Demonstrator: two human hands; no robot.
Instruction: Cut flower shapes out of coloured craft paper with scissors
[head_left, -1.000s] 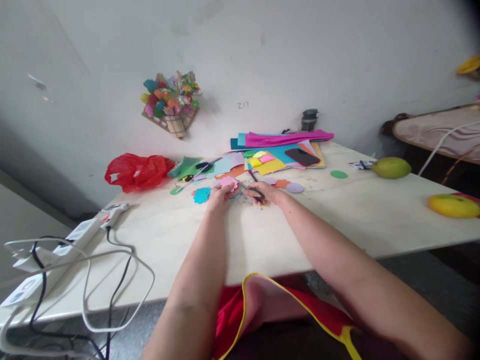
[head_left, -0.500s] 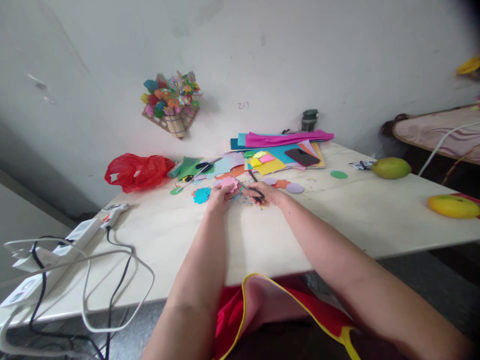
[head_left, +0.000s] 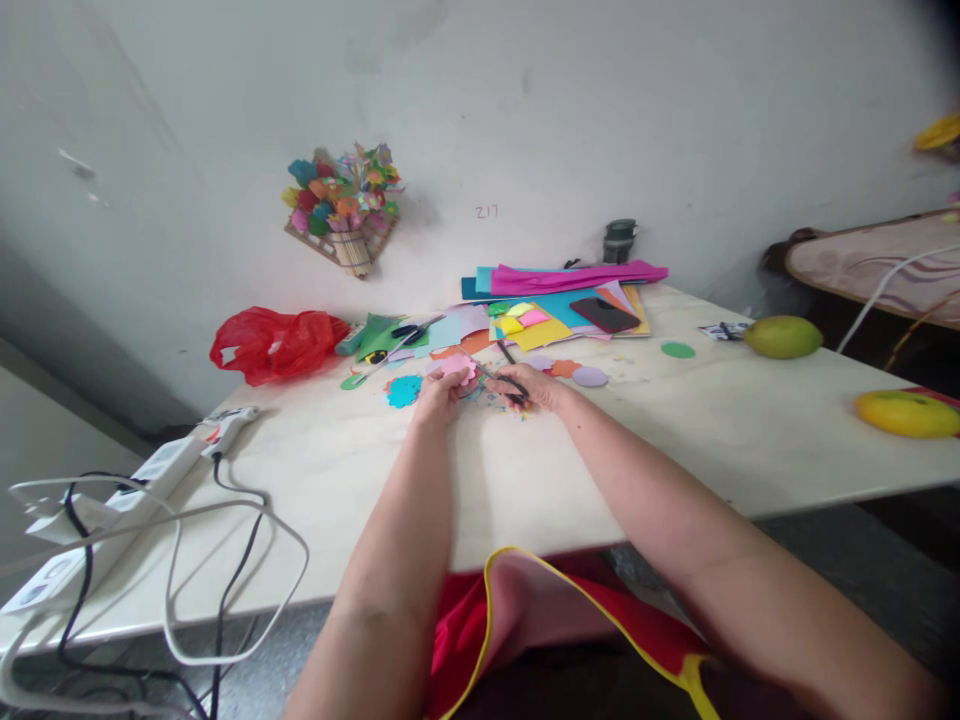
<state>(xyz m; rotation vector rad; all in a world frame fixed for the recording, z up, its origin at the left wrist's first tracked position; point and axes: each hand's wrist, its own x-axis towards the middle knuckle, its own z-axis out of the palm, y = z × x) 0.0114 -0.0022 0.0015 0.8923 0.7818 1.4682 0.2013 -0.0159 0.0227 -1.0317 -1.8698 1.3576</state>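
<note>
Near the middle of the table, my left hand (head_left: 441,392) pinches a pink scalloped paper piece (head_left: 459,369). My right hand (head_left: 534,386) is closed around black-handled scissors (head_left: 514,388), whose blades point left at the pink paper's edge. Tiny coloured paper scraps lie under and between both hands. Left of my left hand rests a blue scalloped paper piece (head_left: 404,391). Beyond my right hand are an orange piece (head_left: 564,369) and a lilac oval (head_left: 589,376).
Coloured sheets (head_left: 546,333) and a phone (head_left: 604,314) lie behind. A red plastic bag (head_left: 277,345) is at the back left, a power strip (head_left: 161,460) with cables at the left edge. Two mangoes (head_left: 783,337) are on the right. A green circle (head_left: 678,350) lies alone.
</note>
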